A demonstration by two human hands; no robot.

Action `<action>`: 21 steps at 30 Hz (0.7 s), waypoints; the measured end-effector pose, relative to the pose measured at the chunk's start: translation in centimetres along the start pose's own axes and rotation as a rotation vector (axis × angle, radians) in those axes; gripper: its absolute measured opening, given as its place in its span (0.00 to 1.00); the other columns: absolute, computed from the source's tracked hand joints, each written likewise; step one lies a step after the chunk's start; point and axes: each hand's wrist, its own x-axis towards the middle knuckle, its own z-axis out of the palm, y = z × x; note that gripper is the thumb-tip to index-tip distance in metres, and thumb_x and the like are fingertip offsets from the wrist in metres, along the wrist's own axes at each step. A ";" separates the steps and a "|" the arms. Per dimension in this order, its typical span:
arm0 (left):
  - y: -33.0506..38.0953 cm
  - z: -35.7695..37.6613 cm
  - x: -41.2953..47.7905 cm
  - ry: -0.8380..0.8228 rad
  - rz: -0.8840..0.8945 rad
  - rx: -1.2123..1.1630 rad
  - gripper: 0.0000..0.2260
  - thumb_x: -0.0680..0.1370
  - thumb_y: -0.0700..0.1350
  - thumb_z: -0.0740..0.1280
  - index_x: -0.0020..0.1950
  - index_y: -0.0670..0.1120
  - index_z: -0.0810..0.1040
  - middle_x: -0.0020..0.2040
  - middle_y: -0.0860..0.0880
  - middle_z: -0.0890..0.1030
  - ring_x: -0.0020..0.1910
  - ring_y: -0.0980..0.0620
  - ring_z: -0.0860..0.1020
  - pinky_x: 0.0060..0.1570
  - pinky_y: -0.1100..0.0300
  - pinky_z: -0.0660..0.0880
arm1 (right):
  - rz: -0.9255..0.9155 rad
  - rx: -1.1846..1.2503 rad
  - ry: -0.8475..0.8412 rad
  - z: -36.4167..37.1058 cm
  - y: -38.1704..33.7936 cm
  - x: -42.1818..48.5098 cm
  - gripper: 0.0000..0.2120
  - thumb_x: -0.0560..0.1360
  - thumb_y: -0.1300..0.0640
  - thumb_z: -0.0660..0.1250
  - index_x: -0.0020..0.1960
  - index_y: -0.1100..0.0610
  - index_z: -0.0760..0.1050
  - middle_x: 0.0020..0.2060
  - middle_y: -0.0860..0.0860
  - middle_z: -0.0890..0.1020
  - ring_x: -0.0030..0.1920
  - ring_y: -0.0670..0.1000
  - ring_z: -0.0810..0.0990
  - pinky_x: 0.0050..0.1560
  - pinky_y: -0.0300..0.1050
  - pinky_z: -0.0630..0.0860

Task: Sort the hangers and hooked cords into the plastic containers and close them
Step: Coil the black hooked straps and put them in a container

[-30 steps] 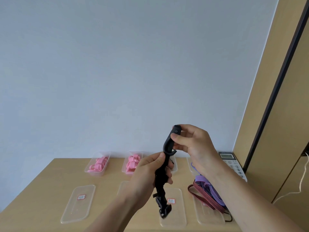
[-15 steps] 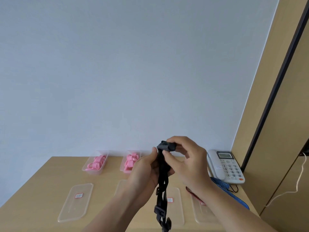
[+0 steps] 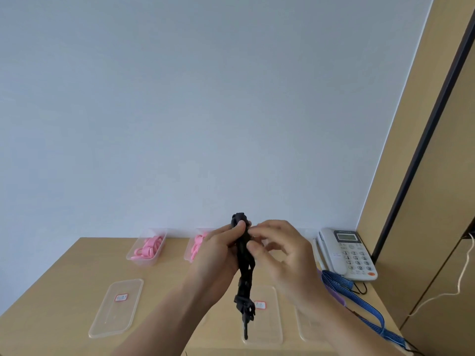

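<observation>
I hold a black hooked cord folded upright above the table. My left hand grips its upper part with thumb and fingers. My right hand pinches the cord from the right, just below its top. The cord's lower end with black hooks hangs over a clear lid. Two clear containers at the back hold pink hangers, one on the left, one partly behind my left hand. A blue hooked cord lies on the table at the right.
A clear lid lies at the front left, another lid under my right forearm. A white telephone stands at the back right by the wooden cabinet. The wooden table meets a blue-grey wall.
The cord has been folded shorter and lowered. My right hand came down from the cord's raised top hook to pinch it beside my left hand. The camera has tilted, bringing the telephone and blue cord into view.
</observation>
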 end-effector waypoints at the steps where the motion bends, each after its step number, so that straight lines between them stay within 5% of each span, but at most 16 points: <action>1: 0.0 0.1 0.0 0.001 0.017 0.021 0.16 0.84 0.45 0.66 0.61 0.31 0.77 0.61 0.36 0.82 0.64 0.38 0.81 0.65 0.43 0.76 | 0.091 -0.003 0.023 -0.1 0.0 0.4 0.08 0.71 0.53 0.76 0.49 0.45 0.83 0.44 0.42 0.82 0.44 0.45 0.82 0.44 0.42 0.79; 3: 0.0 0.3 0.0 0.001 0.043 0.035 0.15 0.84 0.43 0.66 0.63 0.32 0.77 0.59 0.37 0.85 0.62 0.38 0.82 0.58 0.47 0.81 | 0.264 -0.058 -0.029 -0.4 0.2 1.4 0.10 0.71 0.51 0.78 0.50 0.46 0.81 0.40 0.42 0.82 0.38 0.42 0.78 0.40 0.39 0.76; 7: 0.1 0.4 -0.2 -0.081 0.076 0.116 0.14 0.85 0.45 0.63 0.62 0.35 0.79 0.59 0.35 0.84 0.62 0.36 0.82 0.56 0.50 0.81 | 0.457 0.076 -0.351 -1.4 0.6 2.8 0.10 0.74 0.48 0.75 0.53 0.48 0.84 0.44 0.47 0.86 0.41 0.46 0.80 0.38 0.41 0.74; 10: -0.2 0.2 -0.1 -0.115 0.069 0.172 0.15 0.86 0.46 0.62 0.63 0.38 0.81 0.64 0.35 0.82 0.64 0.33 0.80 0.67 0.43 0.77 | 0.447 0.171 -0.470 -2.0 0.5 3.3 0.09 0.73 0.49 0.72 0.52 0.48 0.84 0.45 0.50 0.87 0.42 0.46 0.82 0.40 0.39 0.74; 16: -0.6 0.3 0.0 -0.128 0.034 0.148 0.18 0.85 0.55 0.61 0.67 0.46 0.82 0.66 0.36 0.80 0.67 0.34 0.78 0.60 0.47 0.80 | 0.500 0.306 -0.415 -2.2 0.7 4.2 0.17 0.66 0.50 0.75 0.50 0.59 0.83 0.40 0.55 0.83 0.40 0.51 0.79 0.43 0.46 0.72; 21: -1.6 -0.2 0.1 -0.079 0.018 0.162 0.21 0.86 0.52 0.57 0.59 0.41 0.86 0.58 0.36 0.85 0.53 0.39 0.84 0.52 0.52 0.80 | 0.501 0.487 -0.315 -2.8 0.7 5.3 0.09 0.69 0.57 0.71 0.43 0.64 0.79 0.37 0.63 0.81 0.37 0.59 0.76 0.41 0.56 0.70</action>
